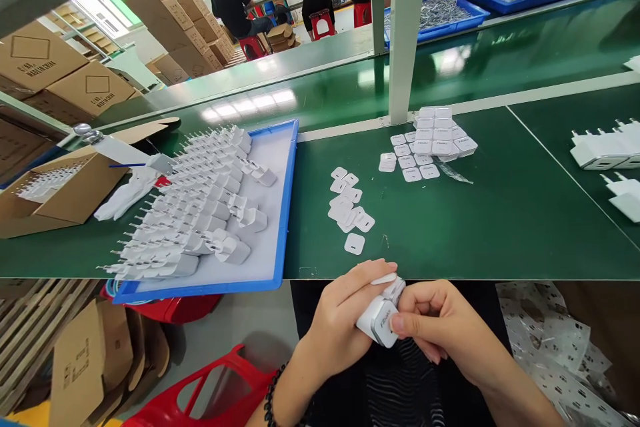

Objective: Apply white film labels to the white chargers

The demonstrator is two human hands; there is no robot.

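Just off the table's front edge, my left hand is wrapped around a white plug charger. The charger's end, bearing small printed lettering, faces up toward me. A second white piece shows behind it by my left fingertips; I cannot make out whether it is another charger. My right hand is closed at the charger's right side, its thumb pressed on the corner of the lettered end and its other fingers curled. Nearest on the table are loose white square cover plates, some with a small slot, scattered and overlapping.
On the left, a blue-rimmed tray carries rows of white chargers, pins up. Beyond it stands an open cardboard box. Stacked lettered plates lie by a metal post. More chargers sit far right. Across the bench, a person reaches over trays.
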